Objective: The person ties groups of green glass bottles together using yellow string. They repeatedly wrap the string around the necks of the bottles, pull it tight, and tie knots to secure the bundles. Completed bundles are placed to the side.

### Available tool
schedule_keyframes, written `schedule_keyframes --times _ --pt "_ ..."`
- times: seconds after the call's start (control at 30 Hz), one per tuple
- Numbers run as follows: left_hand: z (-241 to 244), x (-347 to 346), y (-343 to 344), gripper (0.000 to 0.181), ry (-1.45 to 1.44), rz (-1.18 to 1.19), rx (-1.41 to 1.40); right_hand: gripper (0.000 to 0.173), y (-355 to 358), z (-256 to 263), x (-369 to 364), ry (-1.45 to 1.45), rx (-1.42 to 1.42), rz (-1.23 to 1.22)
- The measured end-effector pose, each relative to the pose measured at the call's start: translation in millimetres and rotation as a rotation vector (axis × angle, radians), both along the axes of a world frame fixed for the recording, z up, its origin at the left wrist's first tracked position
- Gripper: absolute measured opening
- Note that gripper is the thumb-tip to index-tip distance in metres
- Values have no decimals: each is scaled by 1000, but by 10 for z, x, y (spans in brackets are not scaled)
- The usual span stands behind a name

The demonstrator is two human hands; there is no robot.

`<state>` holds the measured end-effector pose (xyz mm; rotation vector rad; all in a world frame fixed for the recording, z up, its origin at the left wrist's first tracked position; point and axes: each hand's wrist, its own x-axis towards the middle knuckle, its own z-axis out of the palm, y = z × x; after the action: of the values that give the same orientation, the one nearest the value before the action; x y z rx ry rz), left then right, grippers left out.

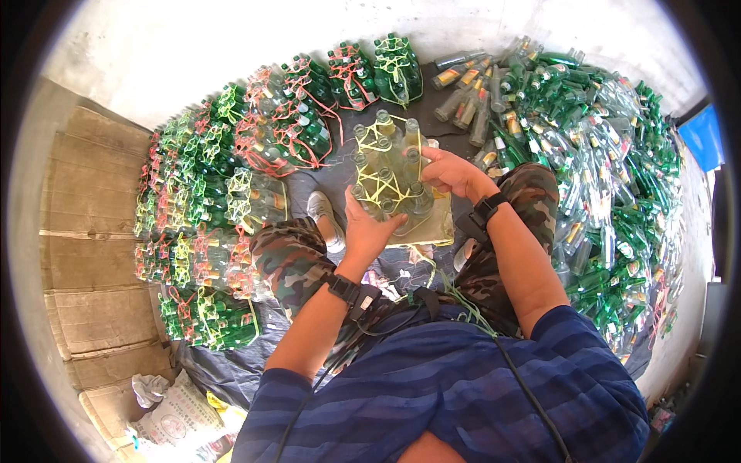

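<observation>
A bundle of clear glass bottles [395, 156] stands upright between my knees on a flat tan box or block [438, 224]. Yellow plastic cord [379, 190] criss-crosses between the bottle necks and runs around the outer ones. My left hand [369, 230] cups the near left corner of the bundle, thumb across the front bottles and fingers along the side. At the right side, the curled fingers of my right hand [452, 173] press against the bottles, the index finger by a neck. Whether cord lies between those fingers is hidden.
Tied bundles of green and clear bottles [312, 136] stand in rows on the left. Loose bottles [602, 168] lie heaped on the right. Dark sheeting [443, 124] covers the floor. Cardboard [104, 214] lines the left wall, with a printed sack [179, 414] below it.
</observation>
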<state>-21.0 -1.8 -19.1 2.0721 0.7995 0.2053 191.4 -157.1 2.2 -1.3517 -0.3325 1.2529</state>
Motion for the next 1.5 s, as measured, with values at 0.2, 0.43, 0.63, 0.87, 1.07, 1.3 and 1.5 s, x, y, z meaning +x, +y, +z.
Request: schedule_keyframes --times 0.2,0.43,0.63,0.87,1.07,1.3,1.5 --pt "69 17 50 138 53 -33 -20 66 -51 -116 -44 -8 69 -11" --pt "-42 42 379 123 -59 -44 91 62 -22 -174 -323 17 128 -138" --pt "112 180 499 100 38 -30 263 61 47 -174 -782 147 191 -326" --pt "82 306 752 90 10 -160 386 65 256 -216 -1034 13 225 -494" --pt "320 227 554 77 141 -88 479 70 292 -413 -1029 -192 198 -483" --pt "616 82 386 42 -379 -402 766 79 312 -472 -1042 -213 109 -459" --pt "592 428 354 13 -132 -793 885 80 427 -664 -988 -219 141 -528"
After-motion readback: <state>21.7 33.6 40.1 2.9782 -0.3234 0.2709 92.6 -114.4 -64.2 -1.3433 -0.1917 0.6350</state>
